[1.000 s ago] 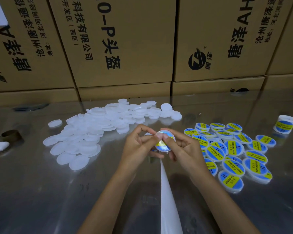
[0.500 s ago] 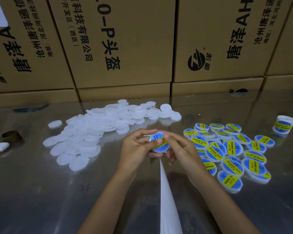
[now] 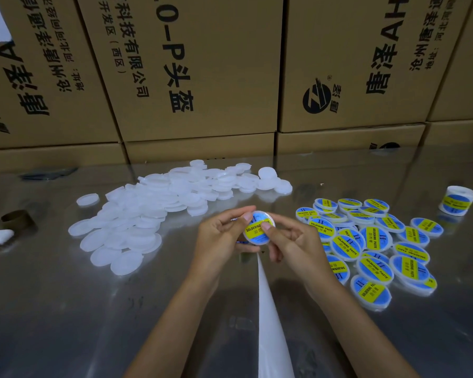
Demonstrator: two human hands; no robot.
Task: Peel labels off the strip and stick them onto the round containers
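Above the table centre, the left hand (image 3: 221,236) and right hand (image 3: 292,241) both pinch one labelled round container (image 3: 258,227), thumbs pressing its blue-and-yellow label. White backing strip (image 3: 271,323) trails toward the viewer.

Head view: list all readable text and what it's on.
"SOLDERING PASTE", "II": held container, gripped by left hand and right hand.
"SOLDERING PASTE": labelled containers.
"头盔": cardboard box.
"AH": right box.
Smaller box print: unreadable.
Label roll: blurred.
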